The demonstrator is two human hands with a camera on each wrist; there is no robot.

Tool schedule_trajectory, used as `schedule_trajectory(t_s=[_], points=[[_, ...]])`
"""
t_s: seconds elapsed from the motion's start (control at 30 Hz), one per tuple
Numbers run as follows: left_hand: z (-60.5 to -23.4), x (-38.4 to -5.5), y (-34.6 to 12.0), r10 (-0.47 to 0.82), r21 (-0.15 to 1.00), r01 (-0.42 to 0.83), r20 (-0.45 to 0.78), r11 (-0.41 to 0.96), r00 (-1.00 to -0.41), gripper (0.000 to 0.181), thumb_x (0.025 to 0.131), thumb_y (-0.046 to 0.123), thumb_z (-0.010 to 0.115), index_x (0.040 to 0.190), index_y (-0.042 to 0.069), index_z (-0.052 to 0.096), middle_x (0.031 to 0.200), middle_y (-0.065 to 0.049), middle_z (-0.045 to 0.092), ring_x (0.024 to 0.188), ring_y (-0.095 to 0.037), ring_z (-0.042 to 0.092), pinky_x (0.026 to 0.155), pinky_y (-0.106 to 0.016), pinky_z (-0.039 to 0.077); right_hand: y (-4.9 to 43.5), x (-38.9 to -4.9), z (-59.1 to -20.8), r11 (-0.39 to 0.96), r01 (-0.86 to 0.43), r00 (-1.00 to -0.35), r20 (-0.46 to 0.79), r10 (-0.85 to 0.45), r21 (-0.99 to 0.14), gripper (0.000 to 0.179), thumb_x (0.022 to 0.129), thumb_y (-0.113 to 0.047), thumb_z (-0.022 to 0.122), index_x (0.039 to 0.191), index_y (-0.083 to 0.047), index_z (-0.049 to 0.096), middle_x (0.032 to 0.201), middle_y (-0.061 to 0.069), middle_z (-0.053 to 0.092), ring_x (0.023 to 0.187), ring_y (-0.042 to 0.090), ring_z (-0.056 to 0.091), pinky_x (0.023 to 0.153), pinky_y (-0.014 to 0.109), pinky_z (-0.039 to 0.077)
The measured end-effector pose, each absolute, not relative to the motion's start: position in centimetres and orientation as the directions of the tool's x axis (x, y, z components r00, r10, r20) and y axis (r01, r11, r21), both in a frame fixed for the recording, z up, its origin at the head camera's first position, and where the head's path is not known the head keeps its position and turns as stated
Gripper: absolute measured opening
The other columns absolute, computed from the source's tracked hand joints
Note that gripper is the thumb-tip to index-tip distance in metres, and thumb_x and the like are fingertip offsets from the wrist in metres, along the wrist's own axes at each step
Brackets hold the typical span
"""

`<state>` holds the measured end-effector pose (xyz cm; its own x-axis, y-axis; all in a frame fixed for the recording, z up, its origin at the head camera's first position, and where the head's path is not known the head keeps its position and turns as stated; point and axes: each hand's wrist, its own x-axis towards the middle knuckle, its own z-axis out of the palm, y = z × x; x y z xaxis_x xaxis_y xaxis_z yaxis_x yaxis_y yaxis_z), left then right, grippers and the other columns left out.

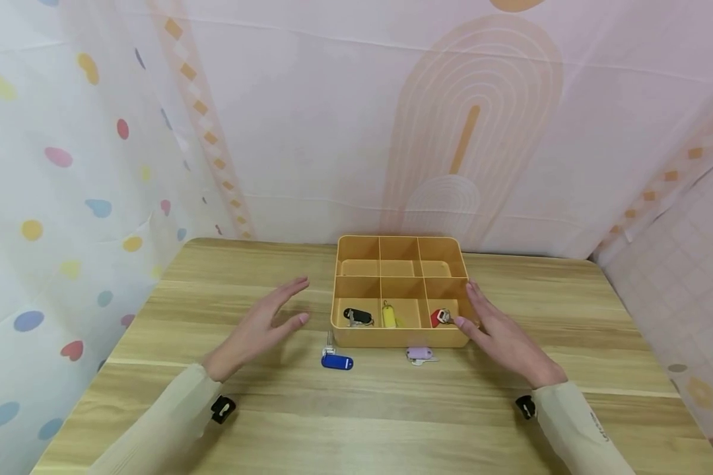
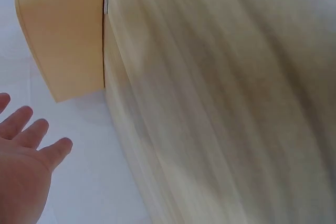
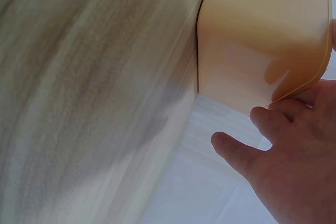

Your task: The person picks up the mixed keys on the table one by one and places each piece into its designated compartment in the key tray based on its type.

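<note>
An orange box with six compartments stands on the table. Its front row holds a key with a black tag, a yellow tag, and a red tag with a key. My left hand hovers left of the box, fingers spread and apart from it. My right hand is at the box's right side, its fairly straight fingers right at the rim and the thumb over the front right corner. Before the box lie a blue tag with a key and a lilac tag with a key.
The wooden table reaches back to a patterned curtain close behind the box. Another curtain with coloured spots hangs along the left side. Black straps show at both wrists.
</note>
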<state>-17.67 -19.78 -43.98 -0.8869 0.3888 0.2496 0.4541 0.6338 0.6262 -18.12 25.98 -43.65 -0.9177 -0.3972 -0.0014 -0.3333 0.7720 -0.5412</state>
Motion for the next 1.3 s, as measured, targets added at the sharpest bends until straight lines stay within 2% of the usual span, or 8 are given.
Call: schedule_trajectory(t_s=[0.33,0.6,0.7,0.87,1.07,1.3], points=[[-44.3,-15.9,-20.2,0.411,0.637,0.470,0.252,0.611,-0.876,0.060,0.099,0.027,0.071,0.152,0.009,0.050,0.154,-0.015,0.052,0.141,-0.042,0.047,0.112,-0.066,0.038,26.0,-18.1,-43.6,0.766,-0.333,-0.916,-0.005,-0.402,-0.550,0.082,0.109,-0.053,0.042,0.167,-0.011,0.003,0.173,0.012,0.002,0.156,0.040,0.015,0.122,0.061,0.020],[-44.9,-15.3,-20.3,0.517,0.623,0.542,0.246,0.564,-0.820,0.048,0.094,0.012,0.076,0.139,0.007,0.063,0.141,-0.009,0.064,0.131,-0.035,0.059,0.107,-0.059,0.047,26.0,-18.0,-43.5,0.763,-0.334,-0.916,-0.001,-0.402,-0.553,0.082,0.109,-0.053,0.043,0.167,-0.010,0.003,0.173,0.011,0.002,0.156,0.039,0.015,0.122,0.061,0.020],[-45.2,-15.3,-20.4,0.556,0.609,0.563,0.229,0.559,-0.799,0.043,0.094,0.012,0.075,0.136,0.009,0.066,0.136,-0.006,0.068,0.127,-0.032,0.062,0.105,-0.057,0.048,26.0,-18.0,-43.5,0.764,-0.334,-0.916,0.001,-0.400,-0.552,0.081,0.109,-0.053,0.042,0.167,-0.011,0.003,0.173,0.011,0.002,0.156,0.039,0.015,0.122,0.061,0.020],[-45.3,-15.5,-20.1,0.589,0.606,0.549,0.159,0.575,-0.792,0.036,0.099,0.020,0.071,0.134,0.015,0.069,0.134,-0.001,0.069,0.124,-0.029,0.064,0.104,-0.056,0.050,26.0,-18.1,-43.6,0.769,-0.336,-0.918,0.005,-0.397,-0.544,0.081,0.109,-0.053,0.042,0.167,-0.011,0.003,0.173,0.012,0.003,0.156,0.039,0.016,0.122,0.061,0.021],[-45.3,-15.8,-19.2,0.610,0.652,0.499,0.070,0.571,-0.789,0.034,0.099,0.019,0.071,0.133,0.018,0.070,0.134,0.004,0.069,0.126,-0.025,0.063,0.107,-0.055,0.048,26.1,-18.0,-43.6,0.771,-0.329,-0.920,-0.001,-0.393,-0.545,0.082,0.109,-0.054,0.042,0.167,-0.012,0.003,0.173,0.012,0.003,0.156,0.039,0.016,0.122,0.062,0.021],[-46.0,-16.8,-18.5,0.670,0.689,0.498,0.023,0.527,-0.742,0.034,0.098,0.016,0.072,0.132,0.015,0.070,0.133,0.001,0.069,0.124,-0.024,0.064,0.107,-0.052,0.049,26.1,-17.9,-43.5,0.779,-0.326,-0.921,-0.008,-0.390,-0.536,0.081,0.109,-0.053,0.042,0.167,-0.010,0.004,0.173,0.012,0.004,0.155,0.040,0.017,0.122,0.061,0.022]])
